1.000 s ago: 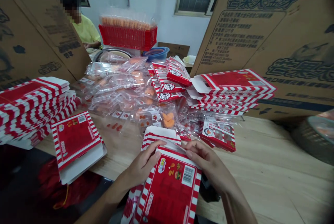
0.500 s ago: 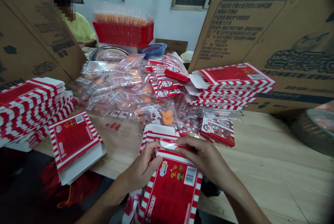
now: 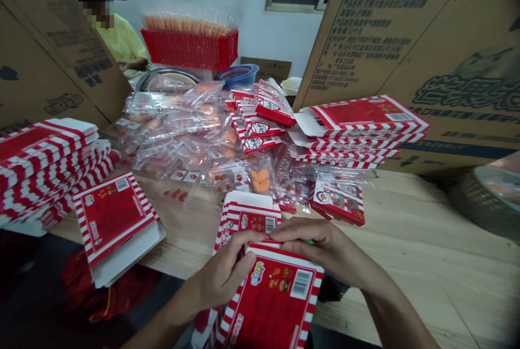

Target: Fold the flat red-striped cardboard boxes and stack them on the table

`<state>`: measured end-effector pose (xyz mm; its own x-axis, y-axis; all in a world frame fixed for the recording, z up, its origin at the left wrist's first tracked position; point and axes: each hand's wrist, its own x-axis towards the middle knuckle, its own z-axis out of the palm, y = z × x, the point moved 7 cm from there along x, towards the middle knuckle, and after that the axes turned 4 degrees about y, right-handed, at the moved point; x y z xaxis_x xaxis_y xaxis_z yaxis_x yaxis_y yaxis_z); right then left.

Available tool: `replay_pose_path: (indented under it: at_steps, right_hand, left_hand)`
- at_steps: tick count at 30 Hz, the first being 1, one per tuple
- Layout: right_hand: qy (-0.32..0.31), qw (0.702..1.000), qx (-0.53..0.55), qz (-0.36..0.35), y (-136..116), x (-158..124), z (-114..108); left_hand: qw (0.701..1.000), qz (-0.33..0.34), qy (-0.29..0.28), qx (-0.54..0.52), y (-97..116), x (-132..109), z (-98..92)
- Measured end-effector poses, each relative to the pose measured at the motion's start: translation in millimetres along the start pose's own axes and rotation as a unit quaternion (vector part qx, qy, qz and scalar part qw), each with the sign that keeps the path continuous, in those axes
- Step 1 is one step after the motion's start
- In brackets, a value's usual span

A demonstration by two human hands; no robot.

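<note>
Bottom centre of frame: your left hand (image 3: 221, 276) and right hand (image 3: 329, 249) both grasp a red-and-white striped printed carton (image 3: 276, 300), the item in work. It sits at the near edge of the table, tilted up toward you with its barcode panel showing, and more striped card (image 3: 205, 324) lies under its lower end. Your left fingers curl over the carton's upper edge from the side; your right fingers lie across that same edge, with the thumb hidden behind them. Neither hand is released. This grip appears to steady the carton at its top end, where the card folds, leaving that end within reach of both hands. A small green speck (image 3: 311, 241) shows beneath the right fingers, too small to identify.

Just above your hands, a stack of flat cartons (image 3: 247, 216) rests on the light wooden table (image 3: 426, 235), probably kept close for easy reach. Toward the left, a single carton (image 3: 116, 219) lies beside a tall stack of cartons (image 3: 40, 170). Right of centre, another stack (image 3: 361, 127) sits in front of a corrugated shipping box (image 3: 406, 40). Mid-frame, a heap of clear bags (image 3: 179, 132) holds orange pieces. Upper centre, a red plastic crate (image 3: 189, 48) carries bagged orange items. Upper left, a co-worker in a yellow top (image 3: 119, 40) sits beyond the table.
</note>
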<state>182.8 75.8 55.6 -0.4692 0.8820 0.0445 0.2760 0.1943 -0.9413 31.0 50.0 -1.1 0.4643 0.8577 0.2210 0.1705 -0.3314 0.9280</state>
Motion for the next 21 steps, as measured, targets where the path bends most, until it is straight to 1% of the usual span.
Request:
replay_pose_path:
  at_steps: [1,2,3,6,8,12,13,15,17,18,21]
  right_hand:
    - [-0.018,0.999,0.028,0.022,5,-2,0]
    - [-0.023,0.997,0.055,0.046,10,-4,0]
    - [-0.014,0.995,0.078,0.068,16,-6,-1]
    - [0.052,0.985,0.120,0.112,31,-13,-6]
    - [0.082,0.981,0.134,0.115,33,-16,-7]
    - [0.087,0.980,0.129,0.125,32,-23,-6]
    - [0.103,0.976,0.134,0.135,34,-25,-8]
    - [0.159,0.962,0.161,0.150,40,-31,-15]
    - [0.216,0.948,0.182,0.144,45,-38,-19]
    - [0.228,0.946,0.185,0.138,47,-41,-18]
    - [0.223,0.947,0.194,0.122,48,-48,-8]
  left_hand:
    - [1.000,0.000,-0.002,0.001,0,-2,0.4]
    - [1.000,-0.004,-0.005,0.001,-1,-3,1.3]
    - [1.000,-0.011,-0.007,0.002,-2,-4,2.3]
    - [0.999,-0.031,-0.012,0.002,-7,-5,5.2]
    - [0.999,-0.037,-0.011,-0.001,-8,-4,5.4]
    - [0.998,-0.062,0.021,-0.018,-10,-3,-0.6]
    - [0.997,-0.071,0.030,-0.024,-11,-3,-2.4]
    - [0.995,-0.084,0.042,-0.033,-12,-3,-4.8]
    - [0.994,-0.089,0.047,-0.035,-13,-3,-5.9]
    - [0.994,-0.090,0.049,-0.035,-13,-3,-6.4]
    - [0.992,-0.097,0.065,-0.039,-14,-3,-8.1]
